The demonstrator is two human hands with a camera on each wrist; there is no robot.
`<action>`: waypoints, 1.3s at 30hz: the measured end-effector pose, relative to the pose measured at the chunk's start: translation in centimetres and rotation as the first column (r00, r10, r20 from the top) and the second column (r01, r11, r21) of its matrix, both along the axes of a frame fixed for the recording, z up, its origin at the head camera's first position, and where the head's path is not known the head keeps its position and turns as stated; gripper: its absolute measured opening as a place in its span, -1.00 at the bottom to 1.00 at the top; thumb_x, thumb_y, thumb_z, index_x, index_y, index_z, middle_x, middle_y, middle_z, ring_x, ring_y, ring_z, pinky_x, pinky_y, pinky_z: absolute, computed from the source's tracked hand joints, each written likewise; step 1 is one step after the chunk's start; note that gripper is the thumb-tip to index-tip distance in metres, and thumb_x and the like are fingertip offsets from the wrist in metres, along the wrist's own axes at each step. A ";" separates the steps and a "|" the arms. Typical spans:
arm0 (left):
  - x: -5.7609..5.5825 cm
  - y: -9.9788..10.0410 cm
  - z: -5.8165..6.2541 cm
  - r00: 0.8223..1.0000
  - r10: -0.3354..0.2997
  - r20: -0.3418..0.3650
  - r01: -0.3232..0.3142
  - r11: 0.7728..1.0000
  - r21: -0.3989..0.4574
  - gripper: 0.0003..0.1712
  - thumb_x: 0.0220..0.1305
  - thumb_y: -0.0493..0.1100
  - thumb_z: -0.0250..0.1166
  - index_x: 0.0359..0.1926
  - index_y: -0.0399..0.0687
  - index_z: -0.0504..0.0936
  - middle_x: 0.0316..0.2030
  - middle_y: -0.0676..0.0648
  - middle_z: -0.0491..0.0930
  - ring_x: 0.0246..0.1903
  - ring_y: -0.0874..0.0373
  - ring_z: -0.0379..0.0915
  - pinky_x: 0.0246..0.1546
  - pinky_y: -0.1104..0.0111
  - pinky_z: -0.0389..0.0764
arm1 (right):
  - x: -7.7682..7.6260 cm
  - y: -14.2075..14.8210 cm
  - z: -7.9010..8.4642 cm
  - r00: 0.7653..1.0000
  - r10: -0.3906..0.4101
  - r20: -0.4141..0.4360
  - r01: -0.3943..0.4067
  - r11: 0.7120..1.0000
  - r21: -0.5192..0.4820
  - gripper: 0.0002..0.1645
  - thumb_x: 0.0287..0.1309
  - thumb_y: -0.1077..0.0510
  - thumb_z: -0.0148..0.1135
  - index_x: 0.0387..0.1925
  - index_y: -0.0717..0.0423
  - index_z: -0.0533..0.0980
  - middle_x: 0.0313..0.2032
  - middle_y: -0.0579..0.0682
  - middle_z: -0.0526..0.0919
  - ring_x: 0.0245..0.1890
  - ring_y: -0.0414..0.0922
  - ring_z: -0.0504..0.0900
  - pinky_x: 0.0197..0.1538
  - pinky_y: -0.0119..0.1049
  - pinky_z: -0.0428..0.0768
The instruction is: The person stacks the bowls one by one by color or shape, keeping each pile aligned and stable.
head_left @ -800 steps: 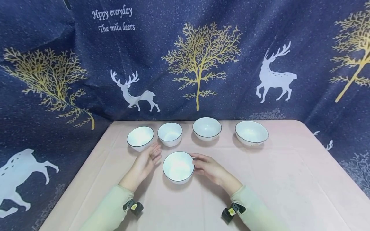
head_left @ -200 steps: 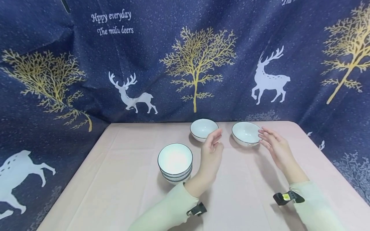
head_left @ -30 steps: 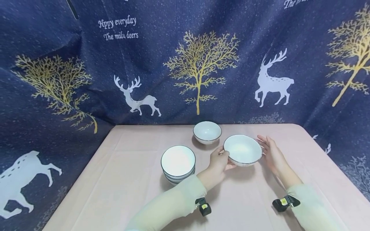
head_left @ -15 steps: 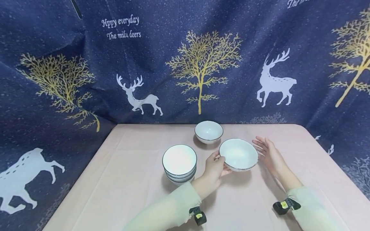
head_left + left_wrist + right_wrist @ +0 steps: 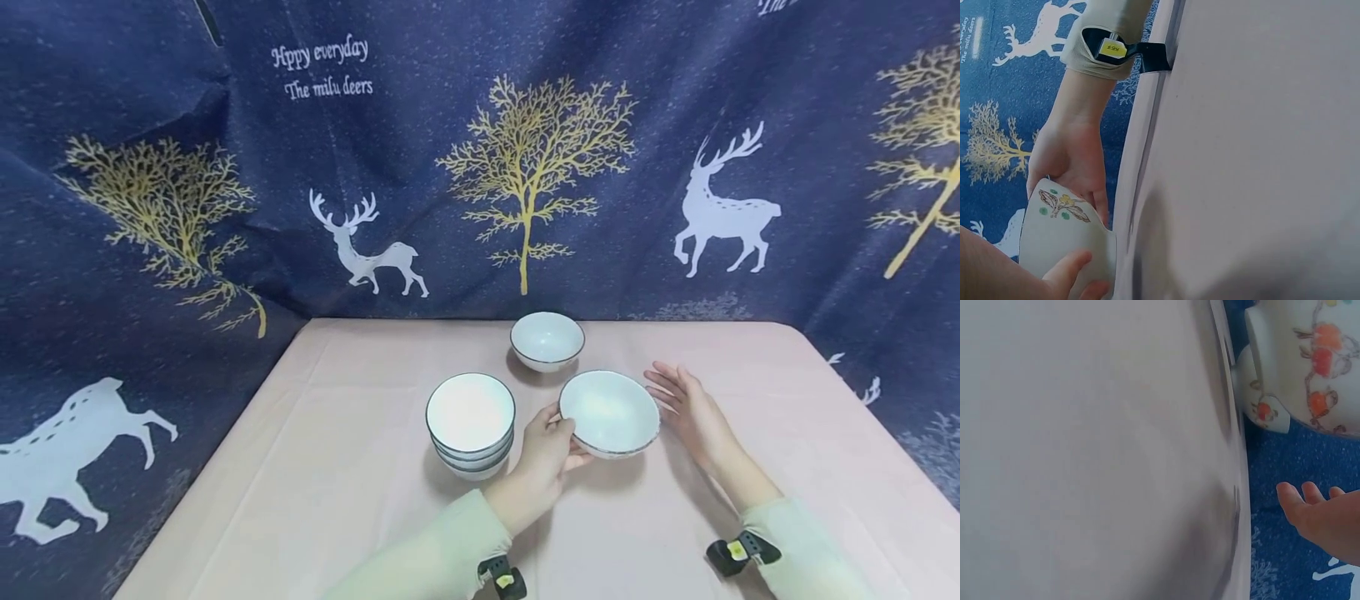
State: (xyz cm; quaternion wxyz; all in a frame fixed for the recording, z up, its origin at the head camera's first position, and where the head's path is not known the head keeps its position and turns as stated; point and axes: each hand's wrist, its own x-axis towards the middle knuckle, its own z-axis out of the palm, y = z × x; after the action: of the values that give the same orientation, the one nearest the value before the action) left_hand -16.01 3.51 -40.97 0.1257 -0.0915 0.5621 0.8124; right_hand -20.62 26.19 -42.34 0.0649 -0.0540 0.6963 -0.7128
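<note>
1. Since 0.5 s ago: held bowl (image 5: 609, 412) has come nearer the person and closer to the stack of bowls (image 5: 471, 417); left hand (image 5: 542, 454) moved with it. Right hand (image 5: 697, 417) followed the same way.
2. Left hand: pinching held bowl at its left rim, thumb on the rim, other fingers reaching under.
3. Right hand: fingers extended, slightly spread, near the bowl's right rim. Head view leaves contact unclear; right wrist view shows a gap.
4. Held bowl sits between the hands, just right of the stack, in front of rear bowl (image 5: 547, 337). Shadow on table (image 5: 337, 467) below it; looks lifted.
5. Wrist views add the outside: leaf-and-flower print (image 5: 1067, 200) from left wrist, red-orange print (image 5: 1322, 362) from right wrist. Head view gives the white inside and dark rim. Stack shows in head view only.
6. Count: five bowls. Three nested in stack, one held, one at rear.
7. Held bowl opens upward, foot down. Rim reads as an oval in head view, long axis left to right, dipping slightly rightward.
</note>
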 end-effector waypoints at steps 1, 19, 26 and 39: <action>0.1 -0.1 0.0 1.000 -0.007 -0.001 0.007 1.000 -0.001 -0.42 0.39 -0.37 -0.03 0.40 -0.31 0.13 0.17 -0.35 0.35 -0.02 -0.09 0.52 -0.11 0.20 0.72 | 0.1 -0.1 0.0 1.000 0.004 0.003 -0.004 1.000 -0.001 -0.09 0.45 -0.31 -0.56 0.48 0.30 -0.23 0.22 -0.17 0.30 0.38 0.13 0.03 0.39 -0.29 0.25; 1.6 -1.6 -0.5 1.000 0.003 0.024 -0.003 1.000 0.004 -0.39 0.39 -0.39 -0.07 0.41 -0.37 0.03 0.32 -0.49 0.10 0.11 -0.24 0.40 -0.03 0.06 0.68 | 0.5 -1.0 0.6 0.998 0.048 0.028 -0.048 0.999 -0.019 -0.03 0.41 -0.37 -0.54 0.48 0.29 -0.26 0.36 0.13 0.14 0.14 -0.36 0.33 0.43 -0.25 0.25; 2.2 -1.9 -0.5 0.999 -0.006 0.036 0.006 1.000 -0.004 -0.38 0.39 -0.38 -0.07 0.42 -0.33 0.03 0.35 -0.47 0.06 0.15 -0.28 0.36 -0.02 0.09 0.67 | 0.5 -1.1 0.7 0.998 0.047 0.038 -0.046 0.998 -0.033 -0.02 0.41 -0.38 -0.54 0.48 0.29 -0.27 0.29 -0.01 0.23 0.06 -0.45 0.37 0.45 -0.23 0.23; 2.4 -2.1 -0.9 0.999 -0.010 0.053 0.009 1.000 0.022 -0.37 0.39 -0.38 -0.08 0.43 -0.33 -0.03 0.36 -0.47 0.02 0.20 -0.29 0.31 0.03 0.06 0.64 | 0.4 -1.0 0.3 0.999 0.050 0.022 -0.049 0.997 -0.056 -0.04 0.42 -0.35 -0.50 0.47 0.32 -0.25 0.11 -0.29 0.35 0.05 -0.43 0.42 0.32 -0.40 0.38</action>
State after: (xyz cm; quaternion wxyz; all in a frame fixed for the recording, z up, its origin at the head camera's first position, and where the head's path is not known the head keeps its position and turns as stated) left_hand -13.57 1.42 -41.89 0.1455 -0.1091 0.5500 0.8151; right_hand -20.23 25.15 -41.99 0.0889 -0.0647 0.6739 -0.7306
